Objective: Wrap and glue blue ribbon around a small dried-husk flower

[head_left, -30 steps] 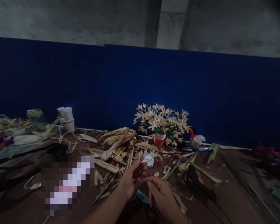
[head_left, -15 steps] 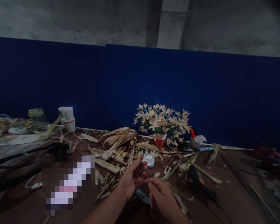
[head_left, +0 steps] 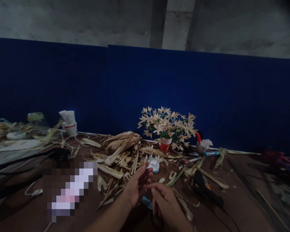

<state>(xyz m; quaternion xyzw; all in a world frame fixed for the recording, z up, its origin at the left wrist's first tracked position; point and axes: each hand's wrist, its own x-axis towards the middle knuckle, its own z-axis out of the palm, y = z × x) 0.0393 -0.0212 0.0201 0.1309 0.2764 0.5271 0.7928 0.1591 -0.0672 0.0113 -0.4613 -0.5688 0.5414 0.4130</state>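
Note:
My left hand [head_left: 138, 184] is held palm up with its fingers curled and the thumb near the fingertips. Close against it, my right hand [head_left: 163, 197] pinches thumb and forefinger together at the left fingers. Whatever lies between the fingers is too small and dark to make out. Just beyond the left fingertips is a small white and light-blue round dish [head_left: 154, 165]. A light-blue strip [head_left: 147, 203] shows on the table below both hands. Dried corn husks [head_left: 122, 145] lie spread beyond and to the left of the hands.
A red cup [head_left: 164, 145] holds a bunch of pale husk flowers [head_left: 165, 124] at the back. A black glue gun [head_left: 205, 190] with its cord lies right. Left are a pixelated strip [head_left: 74, 190], a white wrapped cup [head_left: 69, 124] and a jar [head_left: 37, 122]. A blue panel [head_left: 125, 83] stands behind.
My right hand has shifted very slightly left, still at the left fingers. The left hand keeps nearly the same pose. The whole view has moved a little.

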